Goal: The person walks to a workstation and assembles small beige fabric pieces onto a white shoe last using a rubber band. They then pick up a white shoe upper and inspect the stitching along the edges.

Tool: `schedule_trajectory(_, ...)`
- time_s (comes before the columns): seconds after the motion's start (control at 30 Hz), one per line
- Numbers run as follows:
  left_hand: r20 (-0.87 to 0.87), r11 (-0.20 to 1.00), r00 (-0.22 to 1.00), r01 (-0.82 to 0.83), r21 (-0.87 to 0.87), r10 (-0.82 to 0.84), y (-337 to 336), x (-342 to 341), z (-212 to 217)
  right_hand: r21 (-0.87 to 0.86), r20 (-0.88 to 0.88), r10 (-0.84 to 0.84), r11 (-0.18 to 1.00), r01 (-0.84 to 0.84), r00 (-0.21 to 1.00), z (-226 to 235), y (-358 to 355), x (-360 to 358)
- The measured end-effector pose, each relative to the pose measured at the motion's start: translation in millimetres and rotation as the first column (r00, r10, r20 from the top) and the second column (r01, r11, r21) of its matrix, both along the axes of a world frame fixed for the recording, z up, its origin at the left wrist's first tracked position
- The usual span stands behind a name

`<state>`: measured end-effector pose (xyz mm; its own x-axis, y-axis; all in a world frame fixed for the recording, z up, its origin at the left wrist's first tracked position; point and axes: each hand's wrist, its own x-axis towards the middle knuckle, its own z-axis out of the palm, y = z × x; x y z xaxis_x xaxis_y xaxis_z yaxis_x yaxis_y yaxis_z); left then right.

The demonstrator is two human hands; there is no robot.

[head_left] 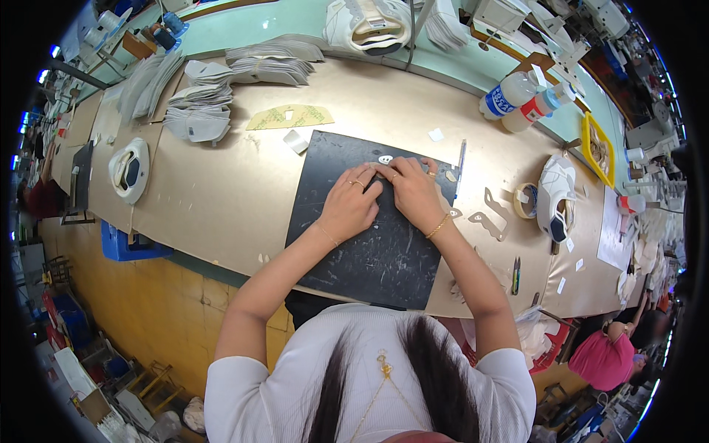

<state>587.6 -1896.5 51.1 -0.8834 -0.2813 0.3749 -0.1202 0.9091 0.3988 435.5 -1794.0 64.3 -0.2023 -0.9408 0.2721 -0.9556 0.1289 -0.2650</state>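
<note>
My left hand (351, 198) rests on a black cutting board (354, 262), its fingers bent and its fingertips meeting those of my right hand. My right hand (412, 190) lies beside it with fingers curled down toward the same spot. Whatever the fingertips press or pinch is hidden beneath them. Just beyond them sits a small white oval piece (385, 159) with dark marks. A beige cut piece (444, 198) shows at the outer side of my right hand, partly covered by it. Small scraps lie near the board's right edge.
Right of the board are beige cutouts (491, 215), a tape roll (526, 201), a white shoe upper (555, 198) and pens (516, 275). Bottles (509, 94) and a yellow basket (599, 148) stand far right. Stacked grey pieces (199, 111) and another upper (129, 171) lie left.
</note>
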Motion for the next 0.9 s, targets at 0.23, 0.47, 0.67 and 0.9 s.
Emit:
schedule_trajectory(0.23,-0.04,0.989,0.999,-0.027,0.148,0.033,-4,9,-5,0.166,0.025,-0.056,0.985,0.051,0.998,9,0,0)
schedule_trajectory(0.47,-0.009,0.998,0.999,-0.039,-0.046,0.039,-2,-4,-9,-0.145,0.536,-0.079,0.972,0.184,0.841,60,13,-38)
schedule_trajectory(0.67,0.042,0.992,0.995,-0.089,-0.089,0.093,1,-14,-6,0.246,0.424,-0.267,0.954,0.174,0.865,29,33,-56)
schedule_trajectory(0.9,0.027,0.994,0.999,-0.037,-0.1,0.04,23,4,-6,0.35,0.309,-0.113,0.937,-0.002,0.944,19,33,-57)
